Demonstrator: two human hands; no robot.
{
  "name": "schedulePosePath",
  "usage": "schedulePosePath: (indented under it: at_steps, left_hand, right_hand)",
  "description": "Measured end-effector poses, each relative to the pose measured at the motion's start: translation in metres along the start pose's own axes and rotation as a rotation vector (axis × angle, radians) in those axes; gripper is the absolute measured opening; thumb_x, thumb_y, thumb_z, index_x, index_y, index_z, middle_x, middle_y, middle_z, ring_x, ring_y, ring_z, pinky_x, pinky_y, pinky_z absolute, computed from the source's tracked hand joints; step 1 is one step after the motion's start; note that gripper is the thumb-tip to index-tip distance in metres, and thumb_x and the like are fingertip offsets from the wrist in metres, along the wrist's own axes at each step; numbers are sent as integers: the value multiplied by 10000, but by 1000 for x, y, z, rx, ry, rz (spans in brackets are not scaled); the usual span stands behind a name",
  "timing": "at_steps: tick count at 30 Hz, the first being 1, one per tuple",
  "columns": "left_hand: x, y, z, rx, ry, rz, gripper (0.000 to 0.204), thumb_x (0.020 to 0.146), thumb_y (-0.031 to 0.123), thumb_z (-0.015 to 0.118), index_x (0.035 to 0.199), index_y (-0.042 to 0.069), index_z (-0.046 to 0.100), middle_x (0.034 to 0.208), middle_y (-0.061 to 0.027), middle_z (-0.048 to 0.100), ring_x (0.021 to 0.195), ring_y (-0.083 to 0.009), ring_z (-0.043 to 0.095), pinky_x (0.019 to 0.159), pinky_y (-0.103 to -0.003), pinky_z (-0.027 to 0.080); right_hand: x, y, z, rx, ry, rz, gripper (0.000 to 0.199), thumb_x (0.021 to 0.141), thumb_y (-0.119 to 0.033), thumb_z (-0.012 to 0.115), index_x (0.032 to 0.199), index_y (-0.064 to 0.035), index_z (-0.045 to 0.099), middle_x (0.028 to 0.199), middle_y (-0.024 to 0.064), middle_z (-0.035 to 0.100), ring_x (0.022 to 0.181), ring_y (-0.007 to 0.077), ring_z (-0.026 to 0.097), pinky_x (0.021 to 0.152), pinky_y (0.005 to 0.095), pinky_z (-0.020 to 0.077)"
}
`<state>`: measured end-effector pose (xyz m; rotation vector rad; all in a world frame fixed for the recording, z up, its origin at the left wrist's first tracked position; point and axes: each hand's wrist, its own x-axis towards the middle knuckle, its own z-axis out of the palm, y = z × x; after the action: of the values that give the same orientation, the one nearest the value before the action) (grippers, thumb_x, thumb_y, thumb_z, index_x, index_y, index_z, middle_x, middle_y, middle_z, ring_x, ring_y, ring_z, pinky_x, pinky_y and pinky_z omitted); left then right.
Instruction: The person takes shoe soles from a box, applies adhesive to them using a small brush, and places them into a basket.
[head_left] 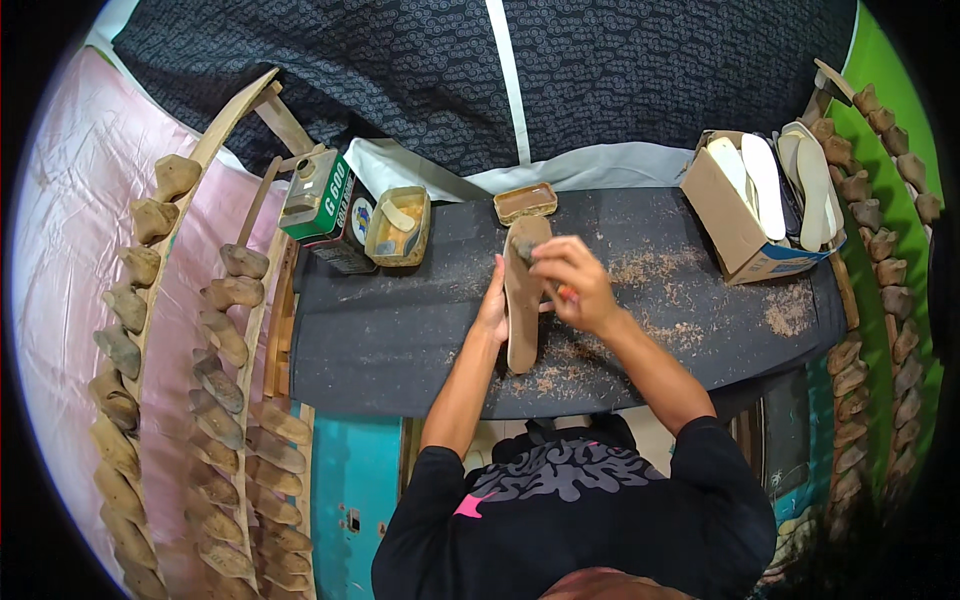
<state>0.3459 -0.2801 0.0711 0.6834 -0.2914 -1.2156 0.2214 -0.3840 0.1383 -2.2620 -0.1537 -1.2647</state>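
Upright over the table, a long brown shoe sole (521,325) rests in my left hand (494,298), whose fingers and thumb grip its left edge and reach behind it. My right hand (580,283) is closed at the upper right of the sole. From its fingers a small dark grey piece (524,248) presses against the sole's face; blur hides its exact kind. A bit of orange shows under the right palm, perhaps part of the same tool. Brown shavings (655,268) lie scattered on the black table cloth (400,330) around both hands.
Behind the sole sits a small tray of brown stuff (525,203). A green and black tin (322,205) and a yellowish tub (385,250) stand at the left. A cardboard box (722,215) holds white soles at the right. Racks of wooden shoe lasts (215,375) flank the table.
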Motion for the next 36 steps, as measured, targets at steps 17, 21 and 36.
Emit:
schedulePosePath:
  at_steps: [17, 21, 36]
  left_hand:
    - [4, -5, -24, 106, -94, 9, 814, 931, 726, 329, 1420, 83, 434, 1252, -134, 590, 1074, -283, 623, 939, -462, 526]
    - [9, -9, -24, 95, -58, 17, 767, 956, 691, 326, 1401, 80, 453, 1229, -128, 599, 1043, -245, 635, 902, -414, 549]
    - [8, 7, -4, 31, -31, 67, 725, 985, 661, 291, 1318, 58, 520, 1089, -103, 641, 916, -208, 643, 802, -354, 549]
  right_hand:
    - [-11, 28, -18, 228, 351, 246, 71, 870, 25, 639, 936, 3, 654, 988, 123, 649, 913, 208, 636, 755, 301, 513]
    - [-23, 23, -4, 23, 190, 135, 93, 812, -1, 699, 896, -19, 664, 928, 119, 664, 907, 287, 630, 785, 368, 507]
    - [-25, 22, -11, 77, 216, 205, 93, 832, 15, 690, 915, -21, 671, 945, 111, 677, 894, 242, 649, 650, 308, 512]
